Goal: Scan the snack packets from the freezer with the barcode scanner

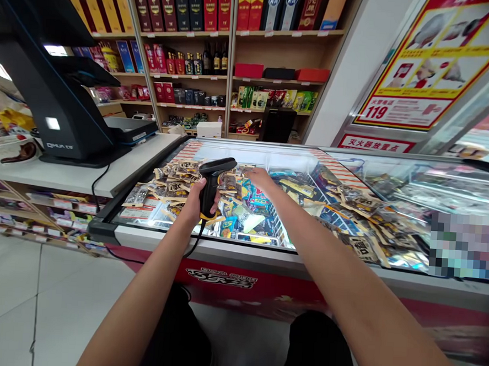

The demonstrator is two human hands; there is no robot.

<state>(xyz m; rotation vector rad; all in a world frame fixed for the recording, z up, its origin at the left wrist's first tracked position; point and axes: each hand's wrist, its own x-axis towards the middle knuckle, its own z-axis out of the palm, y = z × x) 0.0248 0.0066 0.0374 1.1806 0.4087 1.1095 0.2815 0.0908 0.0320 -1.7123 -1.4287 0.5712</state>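
Observation:
My left hand (194, 205) is wrapped around the handle of a black barcode scanner (217, 167), whose cable hangs down over the freezer's front edge. Just right of the scanner head, my right hand (258, 176) reaches over the pile with its fingertips closed at the edge of a small snack packet (229, 183). Part of that packet is hidden behind the scanner. Similar brown and clear packets (178, 187) lie heaped on the glass lid left of my hands. Under the glass, colourful wrapped goods (255, 206) fill wire baskets.
The chest freezer (240, 246) runs across in front of me. More packets (362, 212) are spread on its right part. At left, a black checkout terminal (67, 100) stands on a white counter (142, 157). Shelves with boxed bottles (188, 11) line the back; a fire-safety poster (434, 62) hangs right.

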